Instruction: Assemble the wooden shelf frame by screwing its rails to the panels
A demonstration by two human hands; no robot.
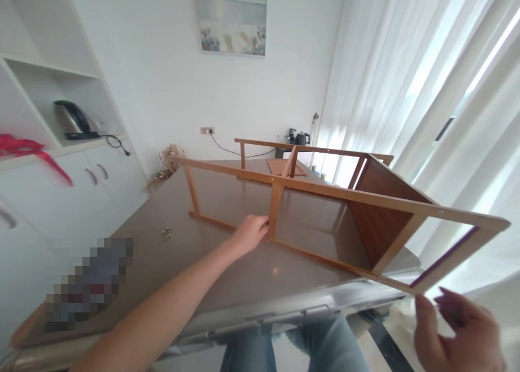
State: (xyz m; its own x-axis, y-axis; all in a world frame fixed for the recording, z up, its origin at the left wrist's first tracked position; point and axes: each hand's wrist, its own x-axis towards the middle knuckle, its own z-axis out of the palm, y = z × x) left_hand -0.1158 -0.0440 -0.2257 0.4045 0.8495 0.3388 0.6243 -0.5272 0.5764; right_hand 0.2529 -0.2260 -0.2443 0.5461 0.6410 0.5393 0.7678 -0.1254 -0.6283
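Observation:
A wooden shelf frame point(349, 194) lies on its side on the brown table point(227, 274), its right end jutting past the table edge. My left hand point(251, 233) reaches across the table and its fingers close round the frame's middle upright post near the bottom rail. My right hand point(457, 331) hangs low at the right, just under the frame's overhanging corner, fingers spread and holding nothing. A dark brown panel point(379, 215) is fixed inside the frame. A few small screws point(165, 234) lie on the table left of my left hand.
White cabinets point(81, 193) with a kettle point(72, 120) on a shelf stand at the left. A loose wooden panel point(284, 167) lies at the table's far side. Curtains point(426, 90) cover the right. A second kettle point(301, 138) sits by the far wall.

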